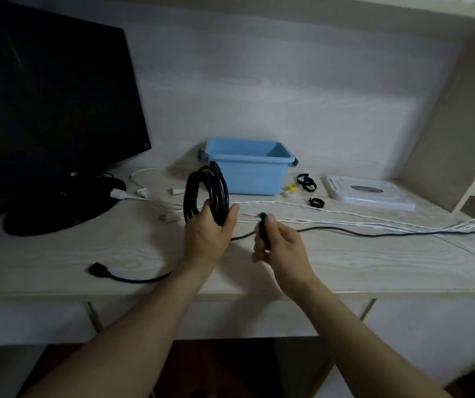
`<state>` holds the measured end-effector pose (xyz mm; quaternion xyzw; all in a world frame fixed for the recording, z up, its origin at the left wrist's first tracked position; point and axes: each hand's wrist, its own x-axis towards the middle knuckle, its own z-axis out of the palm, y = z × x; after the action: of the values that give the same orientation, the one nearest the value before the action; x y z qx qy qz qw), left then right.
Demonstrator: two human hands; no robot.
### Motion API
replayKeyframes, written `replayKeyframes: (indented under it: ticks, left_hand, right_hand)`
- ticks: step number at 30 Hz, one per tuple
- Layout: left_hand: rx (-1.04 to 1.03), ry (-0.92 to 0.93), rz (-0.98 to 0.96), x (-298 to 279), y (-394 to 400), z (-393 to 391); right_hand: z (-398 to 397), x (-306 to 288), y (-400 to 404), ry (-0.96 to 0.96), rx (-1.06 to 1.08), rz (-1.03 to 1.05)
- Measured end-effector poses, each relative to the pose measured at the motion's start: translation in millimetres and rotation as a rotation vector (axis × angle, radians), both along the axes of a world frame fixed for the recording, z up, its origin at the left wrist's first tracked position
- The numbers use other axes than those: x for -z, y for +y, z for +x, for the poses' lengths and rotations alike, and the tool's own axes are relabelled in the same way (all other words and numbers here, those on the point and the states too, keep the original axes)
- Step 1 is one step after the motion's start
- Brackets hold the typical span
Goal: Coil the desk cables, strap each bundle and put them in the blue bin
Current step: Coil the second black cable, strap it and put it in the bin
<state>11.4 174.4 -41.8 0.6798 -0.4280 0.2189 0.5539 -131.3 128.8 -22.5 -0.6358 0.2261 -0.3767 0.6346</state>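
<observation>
My left hand (206, 234) grips the bottom of an upright coil of black cable (206, 193) above the desk, in front of the blue bin (247, 170). My right hand (277, 244) pinches a short black strap (262, 228) just right of the coil. A loose black cable (374, 232) trails from near my hands across the desk to the right edge. Its other end, with a black plug (98, 268), lies at the front left. White cables (345, 216) stretch along the desk behind it. Black looped straps (306, 180) lie right of the bin, and one more strap (316, 202) lies nearer.
A dark monitor (46, 110) on a round base (58, 214) fills the left. A white flat box (369, 192) sits at the right rear, beside a side panel. White plugs (141, 193) and small yellow pieces (290, 188) lie near the bin. The desk's front edge (173, 294) is just below my wrists.
</observation>
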Motion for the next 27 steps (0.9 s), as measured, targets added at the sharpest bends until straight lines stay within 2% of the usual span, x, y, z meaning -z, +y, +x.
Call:
replayKeyframes:
  ticks: [4, 9, 12, 17, 21, 24, 27]
  left_hand:
    - [0.144, 0.087, -0.049, -23, 42, -38]
    - [0.578, 0.494, -0.049, -29, 105, -112]
    - [0.713, 0.677, -0.017, -11, 137, -145]
    - [0.796, 0.776, 0.135, 28, 177, -183]
    - [0.796, 0.868, 0.224, 55, 195, -199]
    - [0.792, 1.024, 0.299, 70, 201, -203]
    - [0.773, 0.966, 0.430, 87, 203, -202]
  right_hand:
    - [-34, -15, 40, -0.001, 0.026, -0.005]
    - [-85, -22, 82, -0.038, 0.076, 0.099]
    - [-111, -11, 107, 0.015, 0.151, 0.085]
    - [-152, 28, 140, 0.197, 0.235, 0.070]
    - [-169, 58, 161, 0.381, 0.181, 0.040]
    - [-173, 78, 176, 0.412, 0.153, 0.094]
    - [-177, 94, 182, 0.403, 0.045, 0.248]
